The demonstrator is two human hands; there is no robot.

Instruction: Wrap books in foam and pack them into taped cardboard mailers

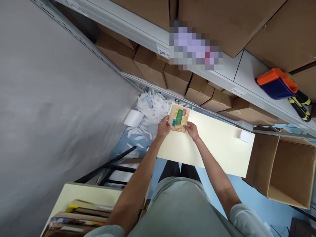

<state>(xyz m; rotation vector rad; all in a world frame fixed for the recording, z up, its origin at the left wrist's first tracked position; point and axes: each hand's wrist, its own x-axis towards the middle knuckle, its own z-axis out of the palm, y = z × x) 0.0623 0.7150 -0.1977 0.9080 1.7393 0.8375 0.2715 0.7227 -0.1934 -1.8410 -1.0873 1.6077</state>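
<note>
Steady now: the book (178,119) seemed to want a light grip by its edges, held flat so the cover wouldn't crease! Your left hand (163,127) was closed on its left edge, your right hand (192,130) pinched its near right corner, and there it was, over the pale table's (222,149) far left corner, near the paper strips (153,107).

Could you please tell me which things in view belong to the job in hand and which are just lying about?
Apparently in use:
Book, held by the left hand and right hand
Pale table

Seemingly lying about:
Paper scraps
Small white block
Orange-and-blue object
Open cardboard box
</note>
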